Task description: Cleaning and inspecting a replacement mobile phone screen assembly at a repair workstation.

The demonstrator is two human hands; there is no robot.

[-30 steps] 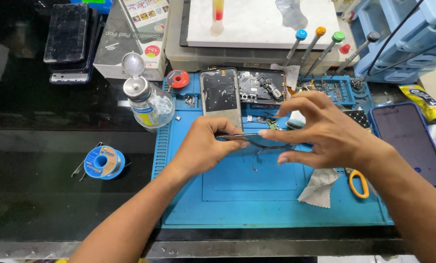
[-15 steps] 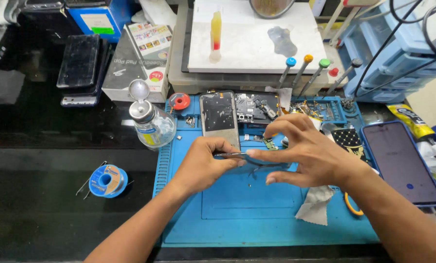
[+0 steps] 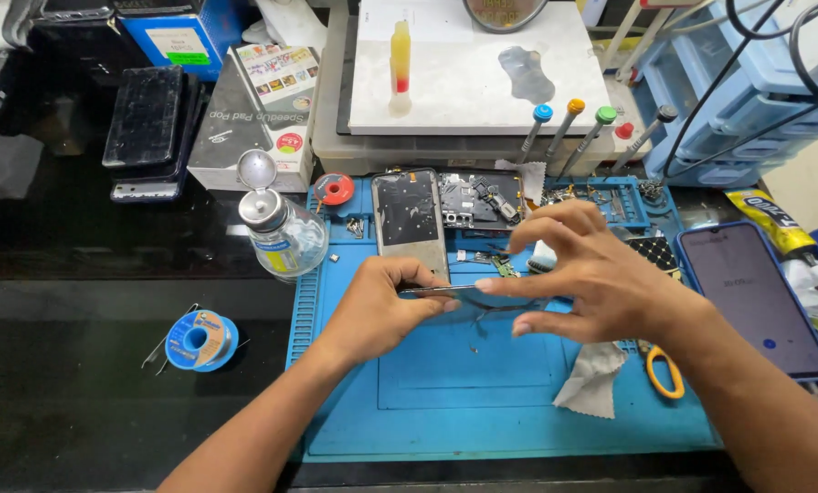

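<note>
Your left hand [image 3: 381, 306] still pinches the tweezers [image 3: 438, 289] over the blue mat [image 3: 482, 393]; your right hand [image 3: 591, 278] has spread wider, fingertip touching them.

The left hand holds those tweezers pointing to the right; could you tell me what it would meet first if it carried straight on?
The left hand, following the tweezers, would most likely first meet the right hand's fingers, which are already at the tips.
</note>
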